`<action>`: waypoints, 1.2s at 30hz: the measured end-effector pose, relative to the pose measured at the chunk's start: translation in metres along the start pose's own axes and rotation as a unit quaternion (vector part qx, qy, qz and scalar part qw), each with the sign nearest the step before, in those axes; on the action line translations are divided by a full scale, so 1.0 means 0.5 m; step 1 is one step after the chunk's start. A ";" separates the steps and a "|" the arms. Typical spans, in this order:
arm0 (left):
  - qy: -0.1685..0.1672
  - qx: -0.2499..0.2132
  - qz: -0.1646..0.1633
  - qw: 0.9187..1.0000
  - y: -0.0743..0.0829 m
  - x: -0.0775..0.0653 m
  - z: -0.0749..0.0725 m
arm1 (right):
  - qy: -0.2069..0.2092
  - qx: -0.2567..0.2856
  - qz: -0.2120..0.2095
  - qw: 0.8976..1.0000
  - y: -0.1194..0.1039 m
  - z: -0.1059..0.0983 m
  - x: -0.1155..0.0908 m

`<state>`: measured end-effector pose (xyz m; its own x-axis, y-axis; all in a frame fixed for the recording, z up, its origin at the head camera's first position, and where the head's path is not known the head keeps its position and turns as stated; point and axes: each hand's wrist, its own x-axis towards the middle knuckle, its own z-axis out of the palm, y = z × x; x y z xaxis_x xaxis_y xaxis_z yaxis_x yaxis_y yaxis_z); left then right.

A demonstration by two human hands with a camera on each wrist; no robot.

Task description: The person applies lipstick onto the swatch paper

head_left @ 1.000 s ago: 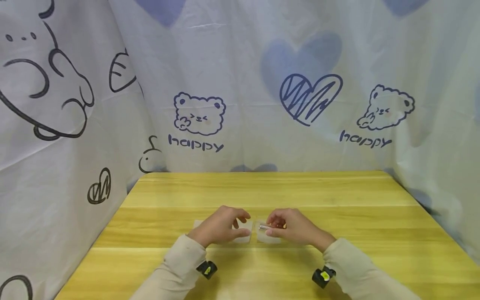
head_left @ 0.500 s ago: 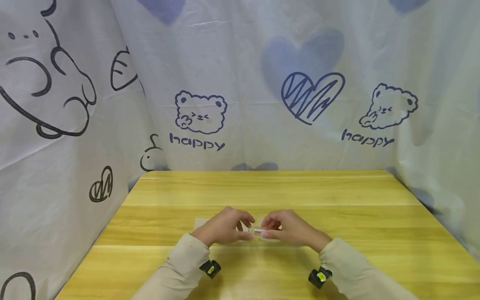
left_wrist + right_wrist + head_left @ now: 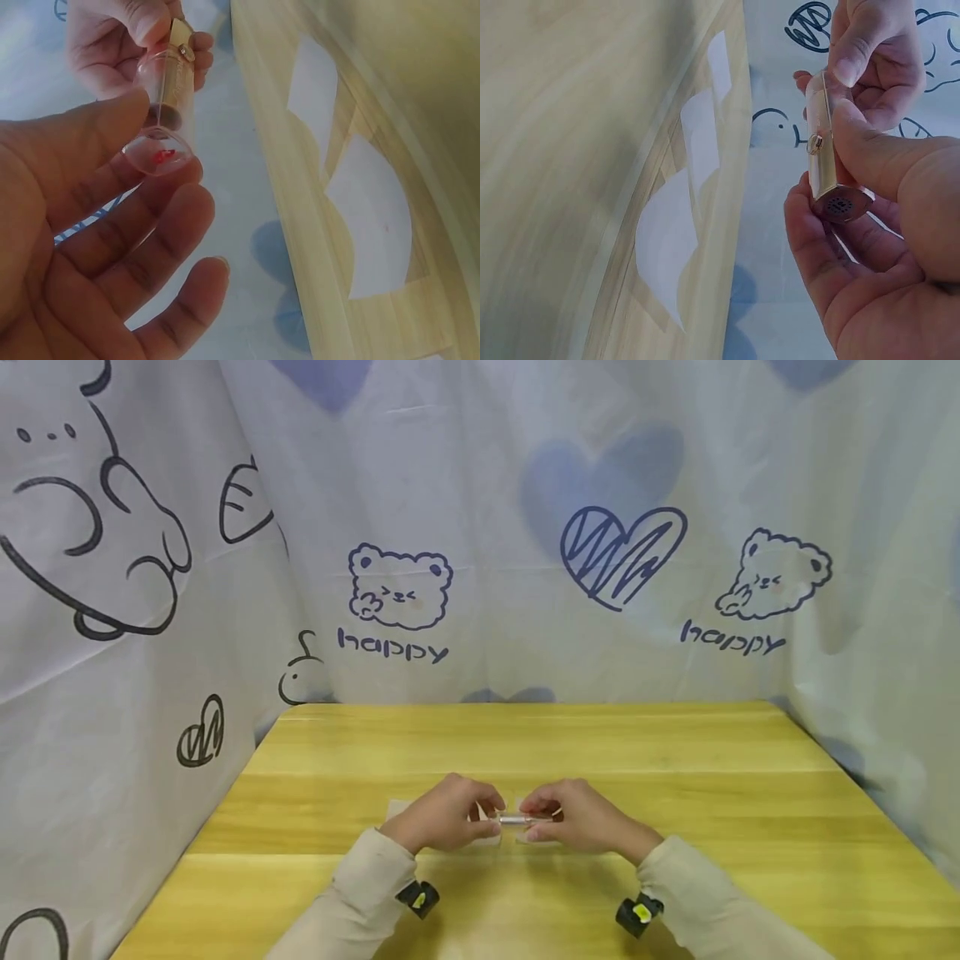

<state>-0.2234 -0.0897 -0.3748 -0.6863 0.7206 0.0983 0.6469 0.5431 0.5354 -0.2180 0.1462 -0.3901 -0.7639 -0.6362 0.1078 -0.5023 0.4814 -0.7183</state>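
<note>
My left hand (image 3: 453, 814) and right hand (image 3: 577, 814) meet over the table, with a slim lipstick tube (image 3: 513, 820) level between their fingertips. Gold and faceted, the lipstick tube (image 3: 823, 161) has a small ring-shaped ornament on its side and a dotted round base; my right thumb and fingers grip it. A clear cap (image 3: 154, 146) with a red mark at its end is pinched by the left thumb and fingers. The gold body shows through the cap's walls, inside its mouth. The left hand's ring and little fingers are loosely spread.
White paper pieces lie on the wooden table (image 3: 510, 743) under the hands, one paper piece (image 3: 375, 221) being curved, with clear sheet edges around them. A printed curtain (image 3: 487, 610) hangs behind and beside the table.
The lipstick tube in my right hand has moved left, from apart to the left fingertips, and its end now sits in the clear cap. The left hand has shifted only slightly.
</note>
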 end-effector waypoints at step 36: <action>0.007 -0.003 0.001 1.000 0.010 0.014 0.012 | 0.015 0.018 -0.026 0.999 0.006 -0.002 0.001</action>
<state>-0.2229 -0.0794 -0.3762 -0.6897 0.7154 0.1121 0.6464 0.5385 0.5406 -0.2204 0.1478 -0.3912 -0.7492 -0.6411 0.1663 -0.5275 0.4257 -0.7353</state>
